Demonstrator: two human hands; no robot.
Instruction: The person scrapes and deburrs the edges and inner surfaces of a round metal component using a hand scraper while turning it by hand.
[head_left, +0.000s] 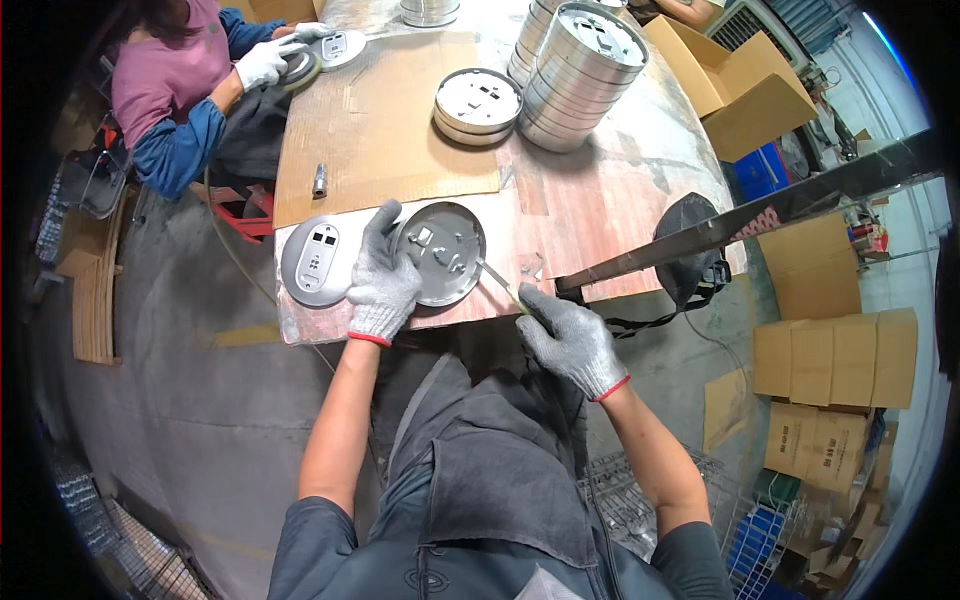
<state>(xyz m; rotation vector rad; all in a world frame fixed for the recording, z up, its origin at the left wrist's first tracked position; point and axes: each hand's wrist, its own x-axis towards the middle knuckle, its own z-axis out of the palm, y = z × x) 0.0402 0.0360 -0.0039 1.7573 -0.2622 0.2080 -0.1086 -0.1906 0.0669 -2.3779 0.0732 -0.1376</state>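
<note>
Grey apron cloth [500,470] fills the lower middle, over the person's lap, and both bare forearms rise from it to gloved hands at the table's near edge. Gloved in grey knit, the left hand [383,275] lies over the left rim of a round grey metal plate [445,252], fingers spread and pressing it down on the table [590,200]. Curled tight, the right hand [570,335] grips a thin tool [497,280], probably a file or blade, whose tip touches the plate's right edge. Just left of the plate lies a second grey disc [315,262]. Farther back sit a cardboard sheet [385,110], a single round part [478,103] and a tall stack of discs [580,70]. At the far left corner, another person's white-gloved hand [265,62] rests on a similar disc.
</note>
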